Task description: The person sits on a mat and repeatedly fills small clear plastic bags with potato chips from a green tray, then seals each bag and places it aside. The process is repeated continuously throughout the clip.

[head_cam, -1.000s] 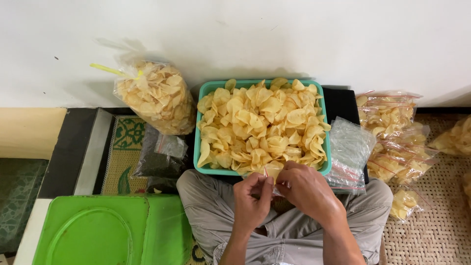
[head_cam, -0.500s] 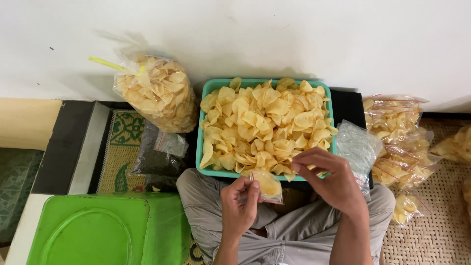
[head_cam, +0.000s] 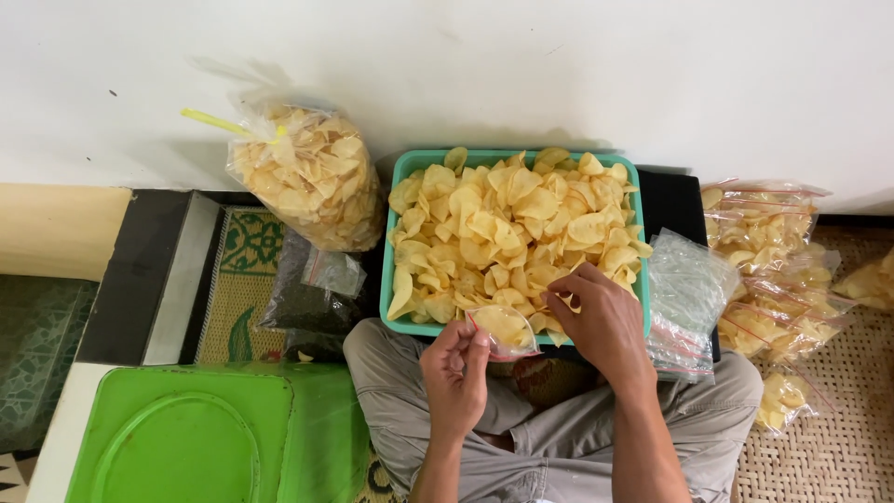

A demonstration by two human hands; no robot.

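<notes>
Your left hand [head_cam: 454, 371] is pinched shut on the rim of a small clear bag [head_cam: 503, 330], holding its mouth up at the near edge of the teal tray [head_cam: 399, 186]; the bag has a few chips in it. Half a second ago that bag hung lower, over your lap; now it sits against the tray's near rim. Your right hand [head_cam: 601, 317] has moved off the bag and lies over the heap of chips [head_cam: 503, 224] at the tray's near right corner, fingers curled down into the pile; whether they close on a chip, you cannot tell from here. A second ago both hands were together at the bag; now they are apart. The tray stands on the floor against the white wall, just beyond your knees. Left of it: a big tied bag of chips [head_cam: 312, 172], a dark packet [head_cam: 307, 293], a green lid [head_cam: 186, 433]. Right of it: a stack of empty clear bags [head_cam: 684, 298], then filled small bags [head_cam: 773, 261] on the woven mat.
</notes>
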